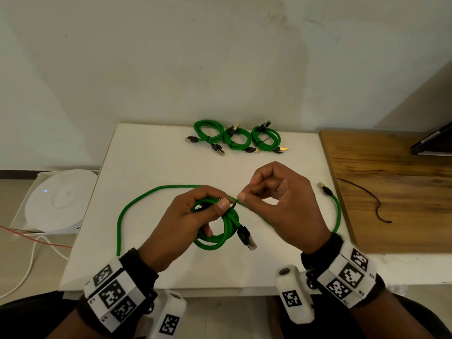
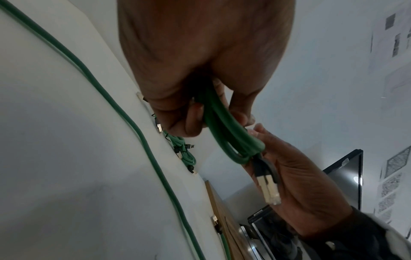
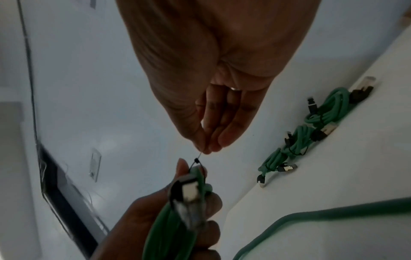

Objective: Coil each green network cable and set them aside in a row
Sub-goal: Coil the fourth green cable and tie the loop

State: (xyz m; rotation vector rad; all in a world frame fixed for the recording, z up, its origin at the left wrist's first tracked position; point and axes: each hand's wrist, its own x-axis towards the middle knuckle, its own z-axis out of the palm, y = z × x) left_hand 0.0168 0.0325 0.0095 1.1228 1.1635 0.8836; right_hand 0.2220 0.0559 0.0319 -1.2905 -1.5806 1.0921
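On the white table, which stands against a pale wall, I see three tied coils of green network cable lying in a row near the far edge, each touching or just beside its neighbour. A wooden board adjoins the table on the right, with a thin dark wire lying on it, and a round white device sits lower on the left, beside a white cord and a red one. I count five green cables in all: the three in the row, one loose cable sprawled across the table in a wide loop, and one coiled cable held above the near middle. My left hand has its fingers curled round that coil, thumb pressed on top, a connector hanging from the bundle. My right hand pinches the tail of a thin black tie looped round the coil, between thumb and fingertips.
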